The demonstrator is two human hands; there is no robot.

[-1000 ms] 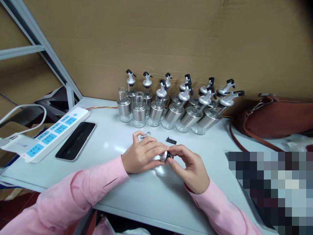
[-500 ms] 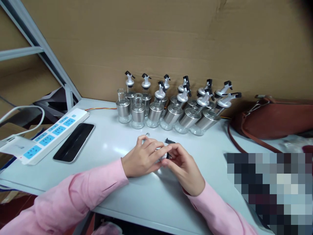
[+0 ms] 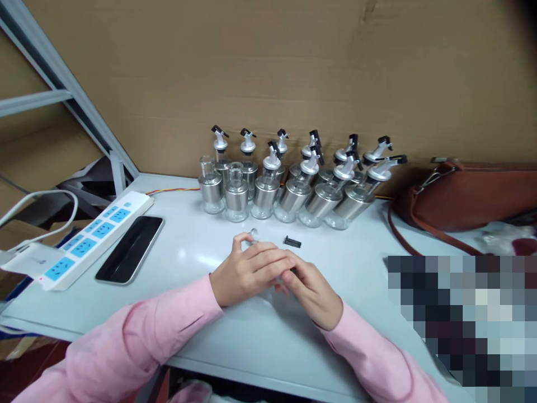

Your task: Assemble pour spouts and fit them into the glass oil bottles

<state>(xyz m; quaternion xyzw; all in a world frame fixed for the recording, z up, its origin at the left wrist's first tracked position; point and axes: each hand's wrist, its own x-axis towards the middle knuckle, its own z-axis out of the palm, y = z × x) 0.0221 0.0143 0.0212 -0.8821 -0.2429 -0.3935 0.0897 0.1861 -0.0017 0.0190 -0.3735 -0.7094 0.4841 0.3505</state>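
My left hand (image 3: 250,272) and my right hand (image 3: 312,293) meet over the table, fingers closed around a bottle pourer. Its silver-and-black body showed half a second ago; now the fingers almost wholly cover it. Just beyond my left index finger a small clear piece (image 3: 253,233) sticks out; whether it is held or lies on the table I cannot tell. A small black lever (image 3: 292,242) rests on the table past my right fingertips. Behind stand several glass bottles with steel sleeves (image 3: 265,194), most topped with silver-and-black pourers. Two front-left bottles (image 3: 237,194) have bare necks.
On the left lie a white power strip (image 3: 94,238) with a plugged-in charger and a black phone (image 3: 130,249). A brown bag (image 3: 482,193) sits at the right with its strap on the table. A cardboard wall (image 3: 251,67) closes the back.
My fingers have closed further over the pourer, hiding its silver part. My right hand has shifted slightly left, exposing the black lever fully. The view has tilted a little.
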